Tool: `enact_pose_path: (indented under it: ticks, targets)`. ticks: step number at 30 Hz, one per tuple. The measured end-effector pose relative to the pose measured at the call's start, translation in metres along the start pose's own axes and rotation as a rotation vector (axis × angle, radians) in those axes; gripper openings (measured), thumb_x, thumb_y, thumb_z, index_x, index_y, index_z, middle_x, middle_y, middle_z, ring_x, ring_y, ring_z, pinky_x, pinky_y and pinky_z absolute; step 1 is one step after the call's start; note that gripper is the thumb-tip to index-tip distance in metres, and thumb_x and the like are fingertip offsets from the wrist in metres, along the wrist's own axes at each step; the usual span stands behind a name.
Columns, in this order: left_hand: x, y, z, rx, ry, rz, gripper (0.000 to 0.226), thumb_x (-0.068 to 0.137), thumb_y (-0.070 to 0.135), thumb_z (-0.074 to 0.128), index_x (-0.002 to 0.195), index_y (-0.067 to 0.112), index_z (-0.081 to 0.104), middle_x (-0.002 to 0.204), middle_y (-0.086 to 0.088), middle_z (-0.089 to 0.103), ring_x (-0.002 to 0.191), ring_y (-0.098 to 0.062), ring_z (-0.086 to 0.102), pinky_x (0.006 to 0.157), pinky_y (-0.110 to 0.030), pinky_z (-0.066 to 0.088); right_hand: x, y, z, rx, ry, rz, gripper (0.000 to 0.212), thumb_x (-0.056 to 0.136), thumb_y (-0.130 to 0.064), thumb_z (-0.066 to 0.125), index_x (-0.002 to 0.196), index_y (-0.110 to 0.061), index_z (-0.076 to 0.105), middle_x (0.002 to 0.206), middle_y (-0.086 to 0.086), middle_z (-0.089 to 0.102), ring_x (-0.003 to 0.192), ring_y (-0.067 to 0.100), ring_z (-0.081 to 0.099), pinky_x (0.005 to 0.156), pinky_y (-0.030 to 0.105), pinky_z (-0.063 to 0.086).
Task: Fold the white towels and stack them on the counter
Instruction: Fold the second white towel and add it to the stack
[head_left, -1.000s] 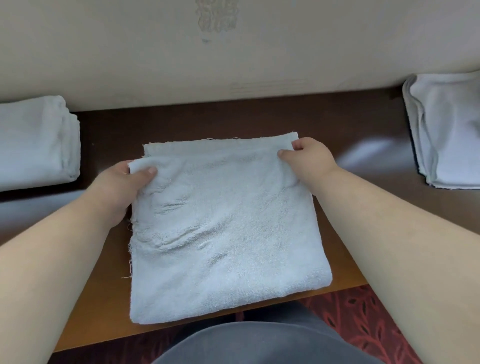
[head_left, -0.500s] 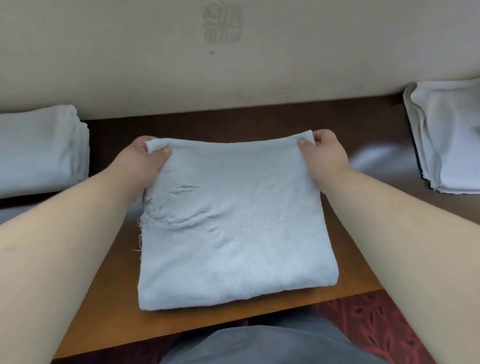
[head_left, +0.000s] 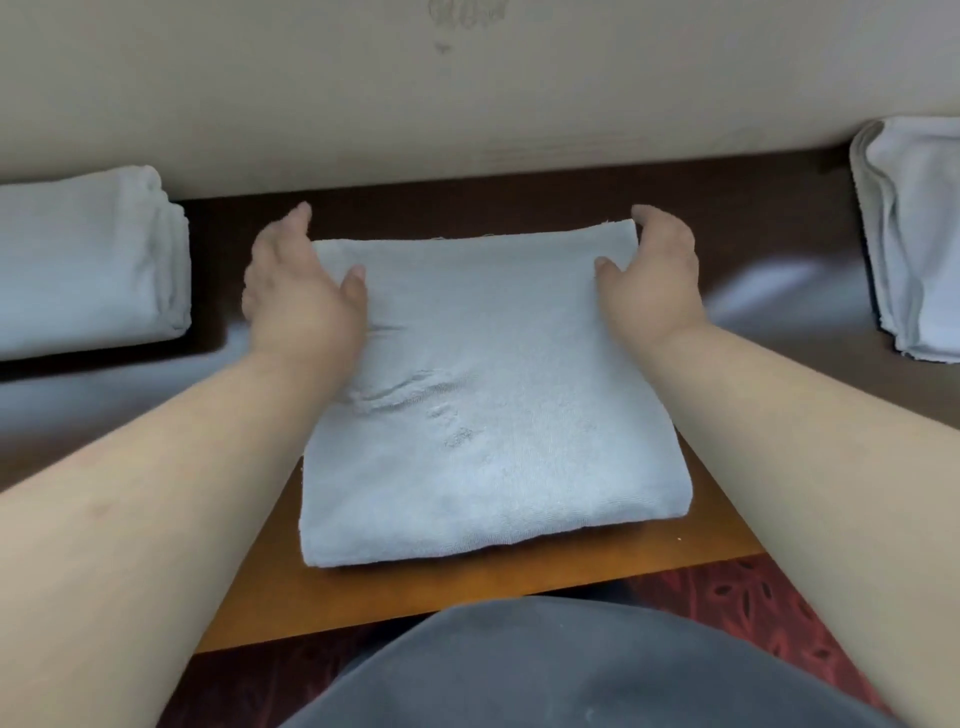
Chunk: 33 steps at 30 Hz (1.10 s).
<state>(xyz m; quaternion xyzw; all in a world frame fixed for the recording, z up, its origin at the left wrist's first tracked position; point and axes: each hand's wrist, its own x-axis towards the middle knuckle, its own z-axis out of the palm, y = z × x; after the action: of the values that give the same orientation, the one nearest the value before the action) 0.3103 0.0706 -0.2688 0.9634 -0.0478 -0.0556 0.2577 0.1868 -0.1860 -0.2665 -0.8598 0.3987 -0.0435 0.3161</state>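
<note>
Nearest the camera, a grey garment (head_left: 587, 670) on the person's body fills the lower edge, with dark red patterned carpet (head_left: 737, 592) on either side of it. Beyond it lies the front edge of the brown wooden table (head_left: 395, 587), lighter near the person and darker toward the rear.

On the table, directly ahead, rests the folded white terry towel (head_left: 483, 395), a thick rectangle with its rounded fold edge toward the person and its free edges away. A few shallow creases mark its upper surface left of centre.

Both bare forearms extend forward along the towel's sides. The left hand (head_left: 301, 296) rests at the far left corner, palm turned inward, fingers relaxed and loosely spread, the thumb lying on the top surface. The right hand (head_left: 654, 280) mirrors it at the far right corner, fingers gently curved beside the towel's edge, thumb touching the top. Neither hand pinches the cloth.

Farther back, at the left edge, sits a stack of folded white towels (head_left: 83, 260), well apart from the centre towel. At the right edge lies a looser pile of white towels (head_left: 919, 234). Behind everything rises a plain beige wall (head_left: 467, 104).
</note>
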Motion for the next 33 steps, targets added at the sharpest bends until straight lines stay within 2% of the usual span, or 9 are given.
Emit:
enact_pose_path:
  ticks: [3, 5, 8, 11, 16, 21, 24, 29, 33]
  targets:
    - [-0.06, 0.007, 0.005, 0.158, -0.212, 0.415, 0.058, 0.099, 0.037, 0.043, 0.153, 0.024, 0.025, 0.162, -0.003, 0.016, 0.148, -0.024, 0.015, 0.12, -0.041, 0.011, -0.059, -0.008, 0.02, -0.134, -0.146, -0.284, 0.051, 0.1, -0.028, 0.052, 0.149, -0.019, 0.041, 0.161, 0.004, 0.028, 0.149, 0.023, 0.022, 0.122, 0.037, 0.019]
    - [-0.097, -0.001, 0.018, 0.28, -0.412, 0.51, 0.06, 0.101, 0.044, 0.031, 0.155, 0.027, 0.013, 0.164, -0.001, 0.005, 0.15, -0.022, 0.0, 0.122, -0.043, 0.001, -0.095, -0.004, 0.036, -0.254, -0.301, -0.333, 0.052, 0.104, -0.034, 0.043, 0.154, -0.023, 0.033, 0.165, 0.0, 0.018, 0.153, 0.02, 0.009, 0.124, 0.038, 0.009]
    - [-0.114, -0.03, 0.027, 0.478, -0.514, 0.535, 0.066, 0.097, 0.058, 0.018, 0.155, 0.034, -0.004, 0.163, 0.0, -0.013, 0.149, -0.022, -0.016, 0.12, -0.047, -0.009, -0.119, 0.021, 0.045, -0.524, -0.395, -0.346, 0.063, 0.104, -0.05, 0.027, 0.16, -0.028, 0.007, 0.168, -0.002, -0.004, 0.153, 0.018, -0.011, 0.124, 0.043, -0.006]
    - [-0.098, -0.049, 0.019, 0.556, -0.516, 0.503, 0.071, 0.092, 0.067, 0.013, 0.152, 0.039, -0.011, 0.162, -0.001, -0.021, 0.147, -0.024, -0.024, 0.118, -0.05, -0.012, -0.115, 0.041, 0.033, -0.629, -0.382, -0.264, 0.071, 0.1, -0.061, 0.019, 0.159, -0.029, -0.006, 0.166, -0.003, -0.016, 0.152, 0.018, -0.019, 0.123, 0.045, -0.008]
    - [-0.109, -0.038, 0.009, 0.619, -0.508, 0.481, 0.068, 0.097, 0.059, 0.013, 0.154, 0.03, -0.012, 0.162, -0.009, -0.018, 0.148, -0.03, -0.019, 0.119, -0.052, -0.008, -0.127, 0.033, 0.017, -0.651, -0.378, -0.243, 0.069, 0.102, -0.058, 0.019, 0.16, -0.024, 0.002, 0.167, 0.002, -0.011, 0.153, 0.02, -0.015, 0.124, 0.048, -0.005]
    - [-0.187, -0.045, 0.004, 0.555, -0.491, 0.715, 0.07, 0.091, 0.059, 0.001, 0.155, 0.033, -0.003, 0.164, -0.003, -0.006, 0.15, -0.025, -0.009, 0.12, -0.047, -0.006, -0.189, 0.053, 0.009, -0.56, -0.38, -0.409, 0.07, 0.098, -0.058, 0.013, 0.159, -0.024, 0.011, 0.168, -0.001, 0.0, 0.154, 0.016, -0.01, 0.124, 0.042, -0.006]
    - [-0.205, -0.066, 0.012, 0.639, -0.514, 0.577, 0.07, 0.096, 0.062, 0.018, 0.152, 0.035, -0.015, 0.162, -0.002, -0.017, 0.149, -0.026, -0.018, 0.119, -0.053, -0.004, -0.204, 0.093, 0.007, -0.701, -0.383, -0.44, 0.08, 0.095, -0.068, 0.011, 0.16, -0.023, -0.001, 0.168, 0.001, -0.005, 0.154, 0.02, -0.01, 0.124, 0.046, -0.004]
    - [-0.206, -0.076, 0.011, 0.666, -0.472, 0.455, 0.075, 0.098, 0.057, 0.028, 0.151, 0.031, -0.019, 0.161, -0.001, -0.023, 0.148, -0.025, -0.02, 0.117, -0.057, 0.011, -0.188, 0.125, -0.013, -0.71, -0.402, -0.364, 0.08, 0.101, -0.05, 0.038, 0.158, -0.023, -0.012, 0.166, -0.001, -0.016, 0.153, 0.022, -0.011, 0.124, 0.049, 0.005]
    - [-0.203, -0.075, 0.008, 0.691, -0.496, 0.431, 0.071, 0.103, 0.043, 0.031, 0.152, 0.029, -0.019, 0.161, 0.0, -0.023, 0.149, -0.024, -0.018, 0.118, -0.051, 0.018, -0.183, 0.13, -0.021, -0.737, -0.4, -0.378, 0.075, 0.104, -0.034, 0.041, 0.158, -0.023, -0.01, 0.167, -0.003, -0.015, 0.154, 0.024, -0.002, 0.122, 0.048, 0.014]
